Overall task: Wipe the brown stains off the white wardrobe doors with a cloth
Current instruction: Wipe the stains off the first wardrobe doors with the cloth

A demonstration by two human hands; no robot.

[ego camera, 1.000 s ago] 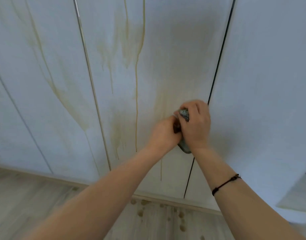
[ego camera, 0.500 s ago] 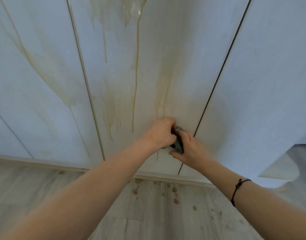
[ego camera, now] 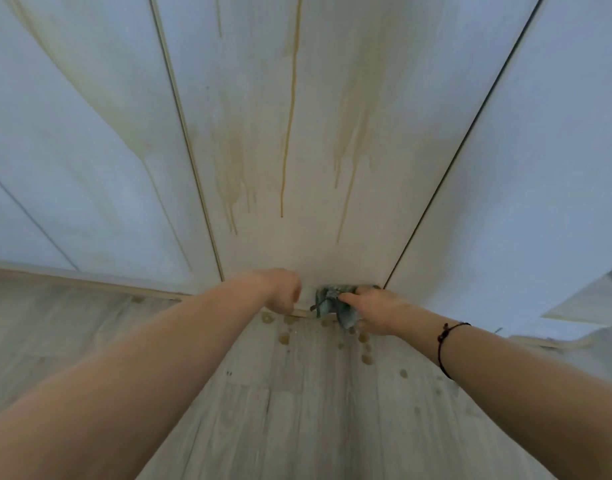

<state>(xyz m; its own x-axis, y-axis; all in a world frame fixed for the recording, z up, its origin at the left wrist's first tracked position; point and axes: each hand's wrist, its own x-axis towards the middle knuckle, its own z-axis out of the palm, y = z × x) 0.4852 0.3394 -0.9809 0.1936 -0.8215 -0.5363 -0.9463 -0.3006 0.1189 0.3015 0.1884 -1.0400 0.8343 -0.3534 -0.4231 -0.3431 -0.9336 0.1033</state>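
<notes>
White wardrobe doors [ego camera: 332,81] fill the upper view, and brown drip stains [ego camera: 290,133] run down the middle door. My right hand [ego camera: 373,311] grips a crumpled grey-green cloth [ego camera: 332,301] against the bottom edge of that door. My left hand [ego camera: 283,291] is curled into a loose fist just left of the cloth, apart from it and holding nothing. A further brown streak [ego camera: 100,95] crosses the left door.
Several brown drops [ego camera: 365,348] lie on the light wood floor [ego camera: 297,410] below the hands. A pale plinth strip [ego camera: 90,282] runs along the foot of the doors. At the right edge an open door's corner [ego camera: 588,299] juts out.
Both hands have moved down the middle door to its bottom edge. My left hand has come off the cloth, which my right hand alone holds now. The view has tilted down.
</notes>
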